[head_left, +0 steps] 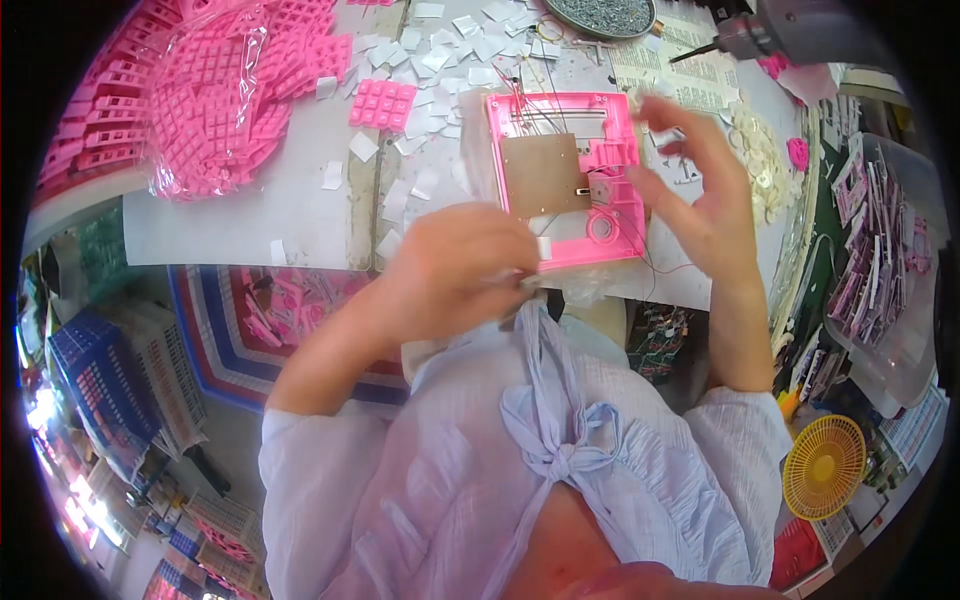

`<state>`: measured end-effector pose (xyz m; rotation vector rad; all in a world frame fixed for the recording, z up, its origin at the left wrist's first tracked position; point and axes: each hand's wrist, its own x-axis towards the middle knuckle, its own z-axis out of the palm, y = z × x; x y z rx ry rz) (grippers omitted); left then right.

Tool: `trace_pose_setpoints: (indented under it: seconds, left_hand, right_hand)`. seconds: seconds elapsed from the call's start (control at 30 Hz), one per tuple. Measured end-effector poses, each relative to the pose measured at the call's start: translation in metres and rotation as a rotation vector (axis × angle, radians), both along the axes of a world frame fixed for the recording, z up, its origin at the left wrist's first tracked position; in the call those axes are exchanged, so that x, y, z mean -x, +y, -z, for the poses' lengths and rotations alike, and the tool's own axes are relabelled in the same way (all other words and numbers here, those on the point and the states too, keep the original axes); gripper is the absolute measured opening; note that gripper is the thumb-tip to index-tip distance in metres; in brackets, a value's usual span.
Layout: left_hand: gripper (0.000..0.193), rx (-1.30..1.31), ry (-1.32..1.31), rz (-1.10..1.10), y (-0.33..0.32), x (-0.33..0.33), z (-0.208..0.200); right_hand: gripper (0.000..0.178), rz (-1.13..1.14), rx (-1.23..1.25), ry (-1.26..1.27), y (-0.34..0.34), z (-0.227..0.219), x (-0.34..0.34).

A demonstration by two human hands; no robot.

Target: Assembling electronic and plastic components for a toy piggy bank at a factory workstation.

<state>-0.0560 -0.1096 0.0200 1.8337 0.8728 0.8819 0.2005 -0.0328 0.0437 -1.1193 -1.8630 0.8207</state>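
Note:
A pink plastic housing (628, 215) lies on the table in front of me, with a flat brown board (545, 170) and thin wires in it. My left hand (462, 255) is at its near left corner, fingers curled together and blurred by motion. Something small and pale shows at those fingertips, too smeared to name. Over the housing's right edge hovers my right hand (705, 190), thumb and fingers apart, holding nothing. A pink keypad (383, 105) rests left of the housing among scattered small white squares (398, 198).
Bagged pink keypads (215, 110) are heaped at the far left. A power screwdriver (770, 40) hangs at the top right, near a round tray of screws (605, 14). Pale round pieces (757, 165) are piled at right. Below the table's edge stands a striped bin (215, 345).

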Motion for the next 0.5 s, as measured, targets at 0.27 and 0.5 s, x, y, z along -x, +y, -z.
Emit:
trace_pose_setpoints:
  seconds: [0.27, 0.5]
  left_hand:
    - [0.013, 0.546, -0.218, -0.458, -0.019, 0.012, 0.024]
    - [0.023, -0.172, 0.139, -0.763, 0.004, 0.002, 0.028]
  right_hand:
    - [0.028, -0.567, -0.240, -0.380, -0.022, 0.025, 0.018]
    - [0.023, -0.640, -0.413, -0.436, -0.016, 0.039, 0.026]
